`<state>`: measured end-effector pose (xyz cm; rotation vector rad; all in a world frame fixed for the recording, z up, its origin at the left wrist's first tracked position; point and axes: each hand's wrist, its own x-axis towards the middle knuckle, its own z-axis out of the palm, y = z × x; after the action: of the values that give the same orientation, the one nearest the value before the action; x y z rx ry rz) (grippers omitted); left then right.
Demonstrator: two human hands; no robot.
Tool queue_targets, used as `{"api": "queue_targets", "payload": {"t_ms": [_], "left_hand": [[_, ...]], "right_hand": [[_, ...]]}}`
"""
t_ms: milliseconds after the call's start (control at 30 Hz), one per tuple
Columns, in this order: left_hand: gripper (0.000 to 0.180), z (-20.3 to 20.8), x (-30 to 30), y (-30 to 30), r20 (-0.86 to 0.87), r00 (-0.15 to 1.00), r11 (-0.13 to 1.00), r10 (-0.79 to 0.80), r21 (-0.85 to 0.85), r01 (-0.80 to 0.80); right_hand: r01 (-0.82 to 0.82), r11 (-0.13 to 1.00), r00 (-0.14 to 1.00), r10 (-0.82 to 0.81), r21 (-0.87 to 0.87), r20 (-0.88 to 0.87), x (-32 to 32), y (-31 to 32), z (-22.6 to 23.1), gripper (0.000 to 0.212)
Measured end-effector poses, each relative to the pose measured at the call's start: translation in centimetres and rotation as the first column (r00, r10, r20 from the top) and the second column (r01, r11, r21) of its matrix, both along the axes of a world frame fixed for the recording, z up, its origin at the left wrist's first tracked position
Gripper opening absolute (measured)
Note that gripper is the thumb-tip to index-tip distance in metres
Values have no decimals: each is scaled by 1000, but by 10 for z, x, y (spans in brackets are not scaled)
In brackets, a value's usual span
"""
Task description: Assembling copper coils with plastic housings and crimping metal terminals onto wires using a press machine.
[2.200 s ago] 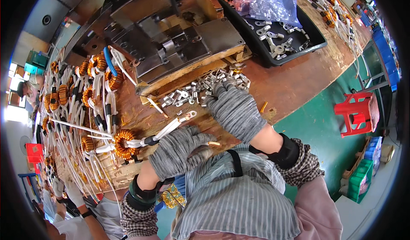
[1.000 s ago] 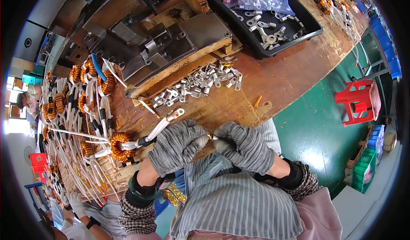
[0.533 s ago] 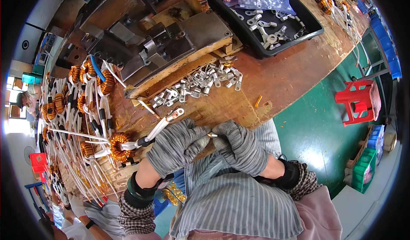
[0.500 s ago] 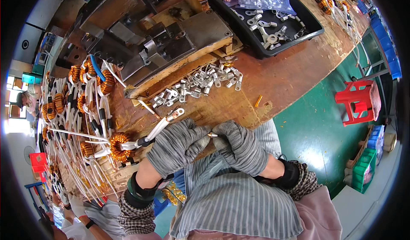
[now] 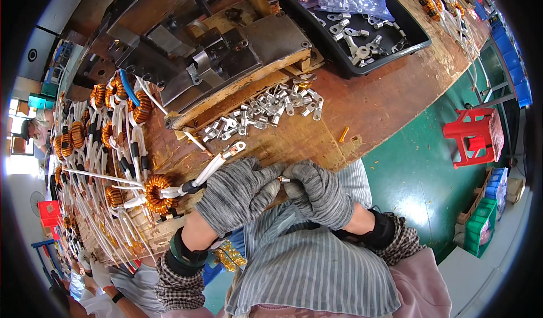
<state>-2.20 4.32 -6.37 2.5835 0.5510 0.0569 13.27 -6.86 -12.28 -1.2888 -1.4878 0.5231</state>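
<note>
In grey knit gloves, my left hand [image 5: 235, 196] and my right hand [image 5: 321, 195] meet fingertip to fingertip over my lap at the table's edge. Between them shows a small silver piece, apparently a cable lug [image 5: 283, 179], with a coppery end toward the left hand. My right fingers pinch it; my left hand is closed around what looks like a wire lead, mostly hidden by the glove. A white lead [image 5: 212, 166] tipped with a ring terminal [image 5: 236, 148] runs along the left hand's outer side. It leads back to a copper-wound ring coil [image 5: 159, 195].
Loose cable lugs [image 5: 271, 106] lie in front of a metal press fixture [image 5: 226, 52]. A black tray [image 5: 390, 59] holds more lugs and a plastic bag. Many wired coils [image 5: 113, 143] pile at left. A red stool [image 5: 475, 137] stands on the green floor. Another person's gloved hand [image 5: 102, 274] shows lower left.
Both hands stay together almost in place. The small metal piece between the fingertips has turned slightly, and less of it shows now.
</note>
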Motion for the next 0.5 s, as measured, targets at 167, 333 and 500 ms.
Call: {"api": "queue_targets", "payload": {"t_ms": [167, 333, 500], "left_hand": [[33, 5, 2, -3, -25, 999, 1000, 30, -1, -30], [31, 6, 3, -2, -24, 1000, 1000, 15, 1, -15], [31, 4, 3, -5, -37, 999, 999, 33, -12, -33]], "right_hand": [[-7, 1000, 1000, 7, 5, 23, 0, -1, -5, 23], [-13, 999, 998, 11, 36, 55, -1, -1, -8, 27], [-24, 999, 992, 19, 46, 124, 3, -1, -8, 27]]}}
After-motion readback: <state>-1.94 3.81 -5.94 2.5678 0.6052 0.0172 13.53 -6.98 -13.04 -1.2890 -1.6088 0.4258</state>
